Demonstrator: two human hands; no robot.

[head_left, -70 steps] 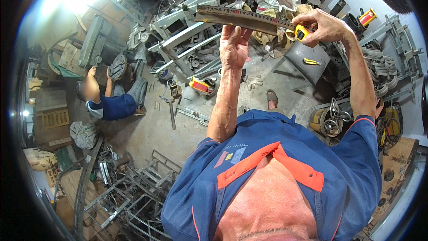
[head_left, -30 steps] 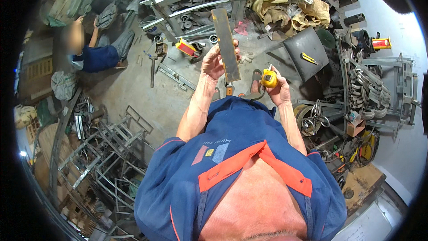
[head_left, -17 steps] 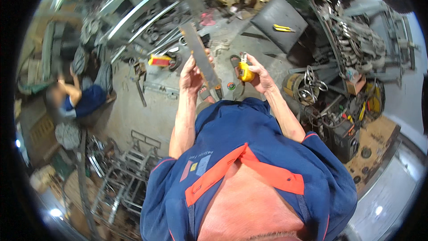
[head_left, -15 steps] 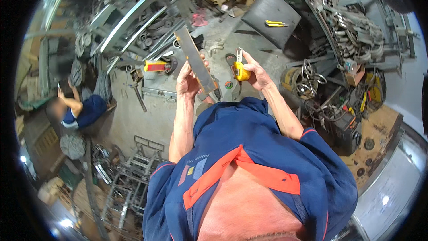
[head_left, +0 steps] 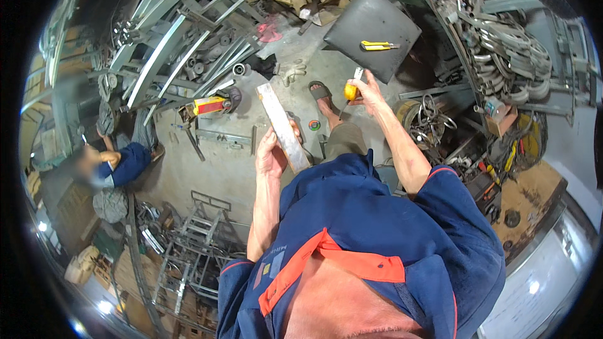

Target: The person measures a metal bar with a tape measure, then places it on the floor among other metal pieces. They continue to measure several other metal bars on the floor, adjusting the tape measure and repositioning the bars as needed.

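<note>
My left hand (head_left: 270,157) is closed around the lower part of a long, flat metal bar (head_left: 278,119). The bar slants up and to the left, and its pale, silvery face shows with a brownish lower edge. Off to the right, my right hand (head_left: 372,96) grips a yellow tape measure (head_left: 351,92). A short length of its pale blade (head_left: 358,73) sticks out at the top. The tape measure and the bar are apart from each other.
A yellow utility knife (head_left: 377,45) lies on a black square seat (head_left: 352,25). Curved metal parts (head_left: 502,56) are heaped at right, metal frames (head_left: 166,56) at upper left. Gloves (head_left: 293,72) lie on the floor. Another person (head_left: 129,163) crouches at far left.
The bar has turned from its dark face to a silvery one and dropped slightly. My right hand has shifted right with the tape measure. My sandalled foot shows more fully.
</note>
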